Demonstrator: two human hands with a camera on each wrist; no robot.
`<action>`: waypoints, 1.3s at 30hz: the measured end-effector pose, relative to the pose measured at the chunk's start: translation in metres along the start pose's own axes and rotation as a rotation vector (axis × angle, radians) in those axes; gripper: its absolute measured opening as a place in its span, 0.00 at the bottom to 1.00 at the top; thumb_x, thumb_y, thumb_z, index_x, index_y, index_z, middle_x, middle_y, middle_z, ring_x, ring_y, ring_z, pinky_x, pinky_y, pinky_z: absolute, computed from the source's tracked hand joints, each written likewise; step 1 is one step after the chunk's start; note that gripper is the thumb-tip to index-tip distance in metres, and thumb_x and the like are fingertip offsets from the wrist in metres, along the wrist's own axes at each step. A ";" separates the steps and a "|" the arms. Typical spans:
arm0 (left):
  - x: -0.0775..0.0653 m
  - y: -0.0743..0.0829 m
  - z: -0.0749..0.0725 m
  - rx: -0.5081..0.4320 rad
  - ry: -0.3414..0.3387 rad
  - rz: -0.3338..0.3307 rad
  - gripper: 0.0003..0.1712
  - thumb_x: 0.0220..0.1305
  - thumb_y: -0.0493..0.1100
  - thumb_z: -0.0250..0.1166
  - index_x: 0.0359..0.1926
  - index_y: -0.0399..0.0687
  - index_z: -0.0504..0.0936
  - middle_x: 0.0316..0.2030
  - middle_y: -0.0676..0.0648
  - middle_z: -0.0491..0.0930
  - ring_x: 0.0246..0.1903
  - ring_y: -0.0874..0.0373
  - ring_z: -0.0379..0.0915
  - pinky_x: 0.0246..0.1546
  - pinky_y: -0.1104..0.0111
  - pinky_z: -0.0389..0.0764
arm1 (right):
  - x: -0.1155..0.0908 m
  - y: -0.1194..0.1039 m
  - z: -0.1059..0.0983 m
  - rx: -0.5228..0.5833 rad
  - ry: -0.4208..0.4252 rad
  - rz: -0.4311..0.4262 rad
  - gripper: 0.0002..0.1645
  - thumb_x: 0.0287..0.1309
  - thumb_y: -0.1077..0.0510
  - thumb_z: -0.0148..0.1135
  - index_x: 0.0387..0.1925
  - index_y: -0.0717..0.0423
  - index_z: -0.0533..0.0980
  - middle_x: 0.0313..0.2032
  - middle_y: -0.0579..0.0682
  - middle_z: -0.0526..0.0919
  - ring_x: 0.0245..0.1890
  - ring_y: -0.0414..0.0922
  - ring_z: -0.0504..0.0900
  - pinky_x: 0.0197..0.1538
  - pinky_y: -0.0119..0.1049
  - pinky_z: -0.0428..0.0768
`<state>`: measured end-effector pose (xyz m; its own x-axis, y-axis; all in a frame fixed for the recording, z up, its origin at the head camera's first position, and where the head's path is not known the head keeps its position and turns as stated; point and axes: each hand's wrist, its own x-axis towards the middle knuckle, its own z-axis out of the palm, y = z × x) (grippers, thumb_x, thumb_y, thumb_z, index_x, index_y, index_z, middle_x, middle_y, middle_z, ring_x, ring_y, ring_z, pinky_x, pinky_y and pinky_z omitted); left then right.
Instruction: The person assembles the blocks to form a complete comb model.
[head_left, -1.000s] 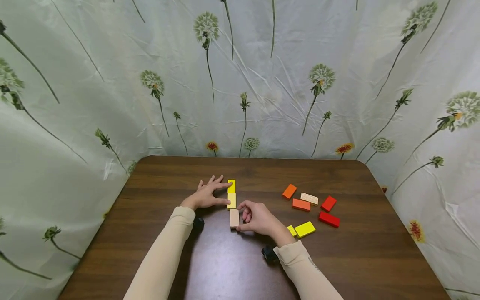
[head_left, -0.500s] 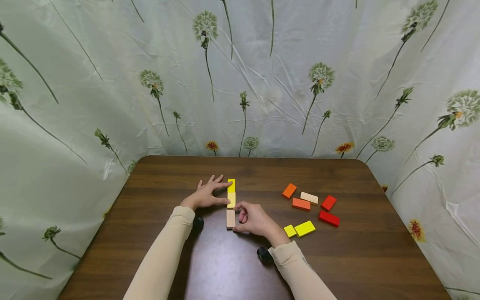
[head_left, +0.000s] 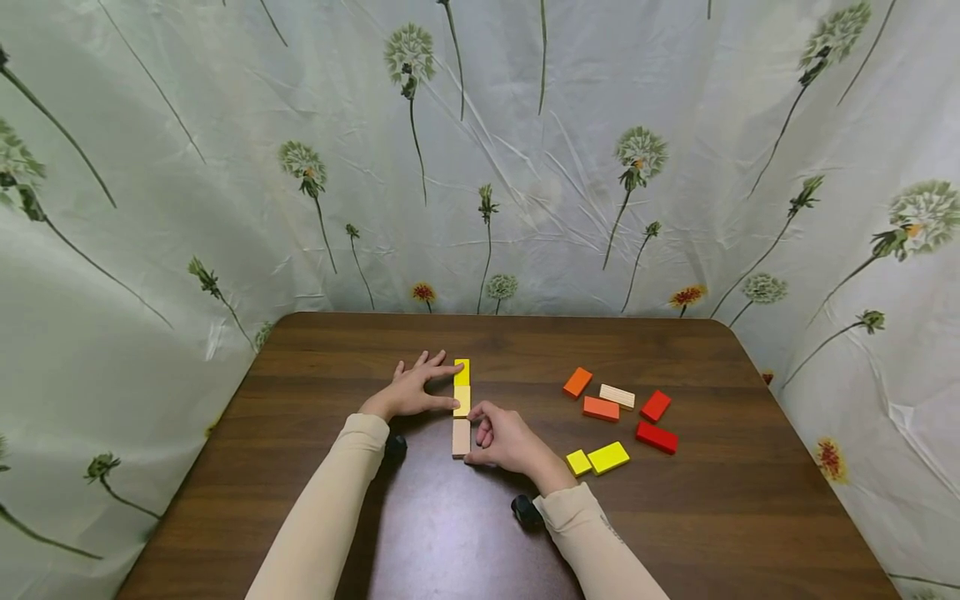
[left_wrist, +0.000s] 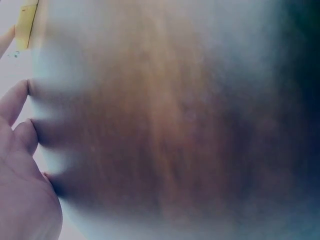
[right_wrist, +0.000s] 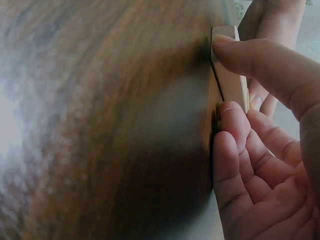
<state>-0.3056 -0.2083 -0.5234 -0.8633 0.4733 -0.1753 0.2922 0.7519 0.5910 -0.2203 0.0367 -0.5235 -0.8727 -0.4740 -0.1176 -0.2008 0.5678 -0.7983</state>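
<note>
In the head view, a bright yellow block [head_left: 462, 372], a pale yellow block [head_left: 462, 397] and a plain wooden block [head_left: 461, 438] lie in a line on the table. My left hand [head_left: 411, 392] is spread beside the two yellow ones, index fingertip on the bright one and thumb against the pale one. My right hand [head_left: 512, 442] holds the plain block from its right side, thumb by its near end and index finger by its far end. The right wrist view shows the thumb pressed on that wooden block [right_wrist: 230, 75], the other fingers curled. The left wrist view is mostly blurred.
To the right lie two orange blocks [head_left: 601, 408], a striped wooden block [head_left: 617, 396] and two red blocks [head_left: 657, 437]. Two yellow blocks [head_left: 608, 457] sit close to my right forearm. A flowered curtain [head_left: 555, 167] hangs behind the brown table [head_left: 337, 342].
My right hand has shifted slightly left with the plain wooden block, bringing it under the line of the yellow ones. The left hand has stayed in place.
</note>
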 end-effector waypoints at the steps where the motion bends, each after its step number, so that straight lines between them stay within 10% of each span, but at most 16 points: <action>1: 0.000 0.000 0.000 0.000 0.000 0.000 0.45 0.67 0.66 0.72 0.81 0.65 0.70 0.87 0.41 0.48 0.87 0.35 0.30 0.79 0.28 0.27 | 0.000 0.000 0.000 -0.002 0.001 0.002 0.34 0.54 0.58 0.85 0.58 0.56 0.76 0.34 0.46 0.80 0.31 0.40 0.77 0.37 0.30 0.78; 39: 0.001 -0.003 0.003 0.009 0.003 -0.002 0.46 0.67 0.67 0.72 0.81 0.66 0.69 0.87 0.42 0.48 0.87 0.35 0.31 0.79 0.28 0.26 | -0.004 -0.001 0.003 -0.070 0.040 -0.046 0.24 0.57 0.58 0.83 0.54 0.52 0.83 0.30 0.44 0.80 0.30 0.38 0.75 0.34 0.27 0.76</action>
<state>-0.3064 -0.2090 -0.5274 -0.8650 0.4704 -0.1745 0.2939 0.7570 0.5836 -0.2157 0.0358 -0.5238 -0.8787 -0.4740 -0.0566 -0.2706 0.5922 -0.7590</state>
